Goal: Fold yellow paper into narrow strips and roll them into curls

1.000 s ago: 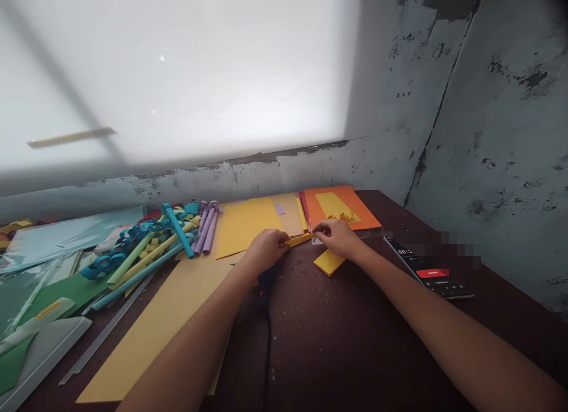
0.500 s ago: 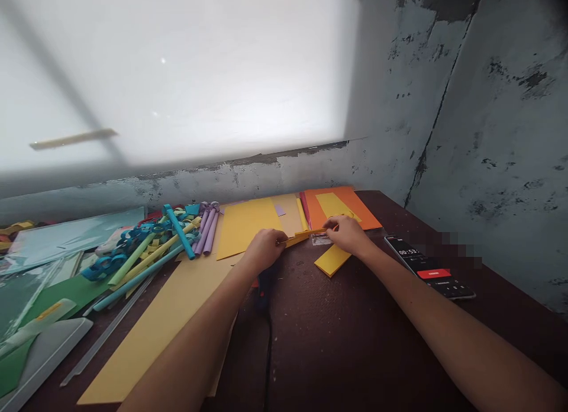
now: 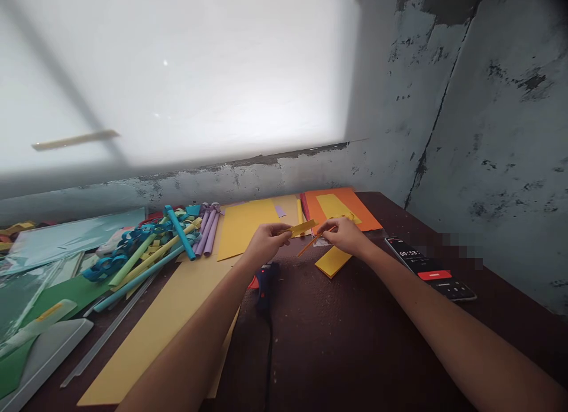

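Near the middle of the table, my left hand (image 3: 268, 240) pinches a small yellow paper strip (image 3: 303, 228) that points to the right. My right hand (image 3: 344, 234) is closed on a thin orange-yellow strip (image 3: 307, 245), which slants down to the left. The two strips are close together; whether they touch is hard to tell. A folded yellow paper piece (image 3: 333, 261) lies on the table just below my right hand. Below my left hand is a dark blue tool (image 3: 263, 287) with a small red light and a cord.
Orange sheets (image 3: 366, 213) lie behind my right hand, a yellow sheet (image 3: 244, 225) behind my left. A phone (image 3: 430, 270) lies at right. Rolled paper tubes (image 3: 177, 231), coiled strips and a long tan sheet (image 3: 155, 335) cover the left. A wall stands behind.
The strips, earlier held in line between both hands, are now apart at different angles. My left hand has tilted its strip upward, uncovering more of the blue tool; my right hand's strip now slopes down.
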`<state>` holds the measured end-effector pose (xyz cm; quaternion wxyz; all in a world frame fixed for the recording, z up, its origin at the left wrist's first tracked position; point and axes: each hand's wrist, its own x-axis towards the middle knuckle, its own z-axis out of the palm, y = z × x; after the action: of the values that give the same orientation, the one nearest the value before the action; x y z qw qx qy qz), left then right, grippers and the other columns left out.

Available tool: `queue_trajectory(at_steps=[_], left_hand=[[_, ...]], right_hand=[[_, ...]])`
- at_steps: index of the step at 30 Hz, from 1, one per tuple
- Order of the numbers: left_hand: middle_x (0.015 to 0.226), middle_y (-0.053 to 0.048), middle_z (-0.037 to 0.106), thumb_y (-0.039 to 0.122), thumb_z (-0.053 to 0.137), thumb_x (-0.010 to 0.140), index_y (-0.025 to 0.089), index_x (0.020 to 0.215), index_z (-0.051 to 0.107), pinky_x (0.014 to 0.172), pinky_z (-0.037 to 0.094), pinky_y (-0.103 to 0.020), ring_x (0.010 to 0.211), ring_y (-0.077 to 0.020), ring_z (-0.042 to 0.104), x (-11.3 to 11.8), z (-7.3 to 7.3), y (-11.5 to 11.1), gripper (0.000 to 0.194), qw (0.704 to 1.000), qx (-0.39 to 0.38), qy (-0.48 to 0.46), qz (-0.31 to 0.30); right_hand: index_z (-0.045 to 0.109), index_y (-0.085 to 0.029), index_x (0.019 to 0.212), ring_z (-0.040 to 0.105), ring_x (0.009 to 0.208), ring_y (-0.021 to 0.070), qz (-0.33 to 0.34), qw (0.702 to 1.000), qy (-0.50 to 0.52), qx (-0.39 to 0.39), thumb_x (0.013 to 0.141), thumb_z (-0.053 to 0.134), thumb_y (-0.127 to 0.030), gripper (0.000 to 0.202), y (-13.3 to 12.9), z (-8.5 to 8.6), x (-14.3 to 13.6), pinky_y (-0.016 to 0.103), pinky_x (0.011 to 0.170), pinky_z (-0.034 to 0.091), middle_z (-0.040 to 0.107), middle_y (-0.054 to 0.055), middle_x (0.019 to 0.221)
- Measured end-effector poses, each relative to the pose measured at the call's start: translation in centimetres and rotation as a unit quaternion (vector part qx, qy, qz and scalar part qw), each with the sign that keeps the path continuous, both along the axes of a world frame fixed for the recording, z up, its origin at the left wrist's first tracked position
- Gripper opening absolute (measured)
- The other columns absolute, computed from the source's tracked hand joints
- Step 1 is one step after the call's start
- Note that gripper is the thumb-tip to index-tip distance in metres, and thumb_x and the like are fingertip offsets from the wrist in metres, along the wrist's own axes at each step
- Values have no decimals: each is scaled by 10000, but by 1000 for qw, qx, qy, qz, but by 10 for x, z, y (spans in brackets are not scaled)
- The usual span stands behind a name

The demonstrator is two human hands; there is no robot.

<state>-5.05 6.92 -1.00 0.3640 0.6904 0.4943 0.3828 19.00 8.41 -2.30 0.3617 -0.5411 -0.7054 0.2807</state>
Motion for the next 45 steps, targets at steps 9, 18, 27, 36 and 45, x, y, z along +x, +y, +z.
queue_trajectory(at_steps=[9,18,27,36,45], left_hand=[[837,-62,767,410,681,809,161,1027,806,678,468,-282,748,-189,650,4,2,-6,354,999,31,22,-8],[835,-67,785,367,701,794,164,937,794,665,501,-282,749,-206,700,6,-4,-6,265,996,78,25,31],[858,-58,795,383,697,829,190,914,793,668,501,-284,776,-213,714,9,-5,-8,231,992,105,67,20],[902,-60,795,490,673,870,191,909,806,729,507,-286,855,-227,710,11,6,-13,330,995,95,12,11],[879,-68,805,482,741,801,197,887,820,720,513,-304,830,-241,720,11,1,-11,308,997,70,18,15]], right_hand=[[769,-170,1050,628,608,122,85,988,119,-44,839,647,-193,245,4,-6,-3,215,573,528,739,44,800],[788,-159,909,666,679,134,120,960,235,-98,779,781,-264,167,3,-6,-3,241,663,568,752,46,779],[764,-157,797,622,594,108,73,958,246,-129,744,709,-162,76,5,-5,-3,221,617,550,714,21,682],[772,-141,794,620,572,110,47,957,248,-140,785,704,-137,68,7,-5,-3,207,564,527,711,29,665],[767,-148,849,680,670,121,109,942,276,-155,857,712,-220,91,4,-6,-4,231,696,583,730,42,735]])
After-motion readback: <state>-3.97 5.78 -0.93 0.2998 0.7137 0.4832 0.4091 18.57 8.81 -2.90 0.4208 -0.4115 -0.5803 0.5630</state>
